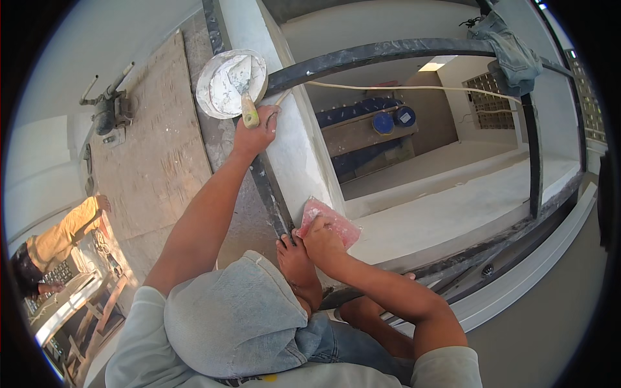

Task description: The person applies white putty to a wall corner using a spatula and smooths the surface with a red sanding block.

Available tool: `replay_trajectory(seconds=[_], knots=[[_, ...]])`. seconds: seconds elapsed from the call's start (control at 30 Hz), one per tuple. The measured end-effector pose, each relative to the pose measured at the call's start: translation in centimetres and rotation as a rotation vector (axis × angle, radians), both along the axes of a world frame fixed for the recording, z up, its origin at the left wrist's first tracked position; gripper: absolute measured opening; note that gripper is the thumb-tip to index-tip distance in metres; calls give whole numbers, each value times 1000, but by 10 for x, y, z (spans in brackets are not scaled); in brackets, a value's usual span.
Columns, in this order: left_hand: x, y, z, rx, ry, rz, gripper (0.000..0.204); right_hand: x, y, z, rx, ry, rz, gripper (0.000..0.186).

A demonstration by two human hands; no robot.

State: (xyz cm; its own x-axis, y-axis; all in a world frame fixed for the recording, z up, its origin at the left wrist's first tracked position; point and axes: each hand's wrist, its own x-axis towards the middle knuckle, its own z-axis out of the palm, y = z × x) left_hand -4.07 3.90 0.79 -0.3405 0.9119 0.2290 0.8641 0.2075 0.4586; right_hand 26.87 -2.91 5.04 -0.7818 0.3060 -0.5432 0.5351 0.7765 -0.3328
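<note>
My left hand (257,132) is closed at the near rim of a white bucket (202,90); its fingertips are partly hidden. White paste coats the bucket's inside. A putty knife (250,111) leans in it, blade in the paste, its yellowish handle lying across my left hand. Lower down, my right hand (322,242) grips a flat, pinkish-red spreader (341,225) smeared with white. The spreader lies against the white ledge (304,161), close to its corner. My bare foot (297,265) is beside my right hand, against the dark metal rail (270,187).
Dark metal bars (414,48) frame the opening, with a cloth (511,48) draped at the far right corner. Below are blue-lidded buckets (394,119) on a plank. A plywood sheet (155,110) lies left. Another person's sleeve (68,229) shows at far left.
</note>
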Motion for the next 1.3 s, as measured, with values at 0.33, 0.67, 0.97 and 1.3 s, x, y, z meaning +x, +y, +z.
replay_trajectory(seconds=[0.33,0.67,0.97,1.3], knots=[[3,2,1,10,5,24,20,-23,32,18,-64,124,-66,55],[2,3,1,12,3,12,20,-25,-9,-3,57,-72,-130,61],[5,2,3,-53,-60,37,19,-70,54,2,389,148,36,57],[1,-2,3,1,-55,20,19,-67,28,9,-83,120,211,44]])
